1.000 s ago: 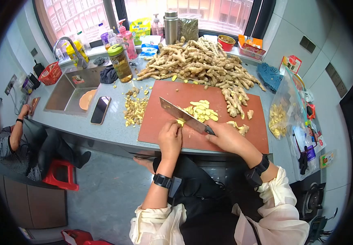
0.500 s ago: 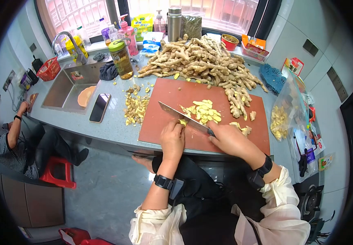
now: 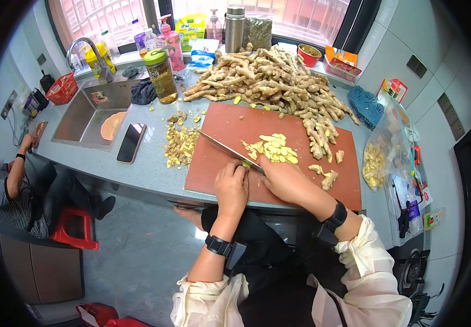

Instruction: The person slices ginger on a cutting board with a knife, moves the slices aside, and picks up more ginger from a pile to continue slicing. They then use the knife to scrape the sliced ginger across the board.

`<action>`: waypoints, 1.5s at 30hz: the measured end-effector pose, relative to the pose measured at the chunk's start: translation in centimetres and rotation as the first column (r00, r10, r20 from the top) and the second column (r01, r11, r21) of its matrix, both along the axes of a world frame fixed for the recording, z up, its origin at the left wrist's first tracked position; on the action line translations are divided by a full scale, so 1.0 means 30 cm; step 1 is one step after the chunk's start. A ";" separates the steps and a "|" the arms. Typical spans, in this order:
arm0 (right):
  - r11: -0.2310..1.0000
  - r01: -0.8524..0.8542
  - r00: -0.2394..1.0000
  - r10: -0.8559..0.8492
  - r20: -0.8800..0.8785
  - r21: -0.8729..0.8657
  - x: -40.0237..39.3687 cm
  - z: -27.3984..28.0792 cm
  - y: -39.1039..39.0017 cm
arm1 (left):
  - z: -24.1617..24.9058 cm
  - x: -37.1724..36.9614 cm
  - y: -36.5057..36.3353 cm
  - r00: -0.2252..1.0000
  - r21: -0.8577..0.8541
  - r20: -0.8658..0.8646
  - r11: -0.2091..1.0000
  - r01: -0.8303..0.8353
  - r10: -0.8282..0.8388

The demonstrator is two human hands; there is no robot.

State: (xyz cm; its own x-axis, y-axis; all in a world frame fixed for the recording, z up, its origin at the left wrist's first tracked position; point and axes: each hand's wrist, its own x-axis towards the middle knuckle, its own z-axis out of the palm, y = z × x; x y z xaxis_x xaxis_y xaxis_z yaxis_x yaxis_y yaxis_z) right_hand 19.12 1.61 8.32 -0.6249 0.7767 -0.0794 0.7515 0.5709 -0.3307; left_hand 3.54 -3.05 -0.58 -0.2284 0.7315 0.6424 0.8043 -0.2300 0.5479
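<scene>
My right hand (image 3: 283, 181) is wrapped round the handle of a broad kitchen knife (image 3: 225, 148), its blade slanting up and left over the red-brown cutting board (image 3: 213, 117). Bent fingertips of my left hand (image 3: 232, 184) press a yellow piece of ginger (image 3: 246, 164) to the board against the blade; most of that piece is hidden. Beyond the blade lies a heap of ginger slices (image 3: 276, 150). Small unsliced ginger chunks (image 3: 328, 180) rest right of my right hand. A big pile of whole ginger (image 3: 268, 79) covers the counter behind the board.
Ginger scraps (image 3: 178, 146) lie left of the board, near a phone (image 3: 132, 143) and a lidded tea bottle (image 3: 162, 79). A sink (image 3: 72, 128) is further left. At right stands a clear bag of ginger pieces (image 3: 374, 163). Another person (image 3: 14, 188) sits at far left.
My right hand and the knife have shifted left, and the blade's tip now reaches over the board's left edge. My left hand stays on the ginger, almost unmoved.
</scene>
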 end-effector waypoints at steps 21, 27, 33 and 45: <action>0.995 0.036 0.998 -0.041 -0.047 -0.092 0.175 0.082 -0.077 | -0.008 -0.002 -0.003 0.999 0.003 0.049 1.000 -0.007 0.007; 0.993 0.046 0.999 -0.046 0.002 -0.113 0.162 0.095 -0.078 | -0.010 -0.001 0.000 0.999 -0.010 0.048 1.000 -0.002 0.002; 0.986 0.055 0.998 -0.049 0.046 -0.155 0.145 0.113 -0.074 | -0.007 -0.003 -0.001 0.999 -0.010 0.044 1.000 -0.005 0.006; 0.979 0.056 0.997 -0.066 -0.043 -0.196 0.019 0.037 0.015 | -0.012 -0.003 0.003 0.999 0.007 0.044 1.000 -0.007 0.007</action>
State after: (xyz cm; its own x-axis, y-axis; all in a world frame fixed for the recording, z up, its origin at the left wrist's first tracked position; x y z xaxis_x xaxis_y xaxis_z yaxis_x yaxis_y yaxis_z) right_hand 19.69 2.07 9.44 -0.5838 0.7862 -0.2028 0.7630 0.4459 -0.4680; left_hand 3.46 -2.96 -0.93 -0.2619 0.7254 0.6366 0.7808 -0.2284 0.5815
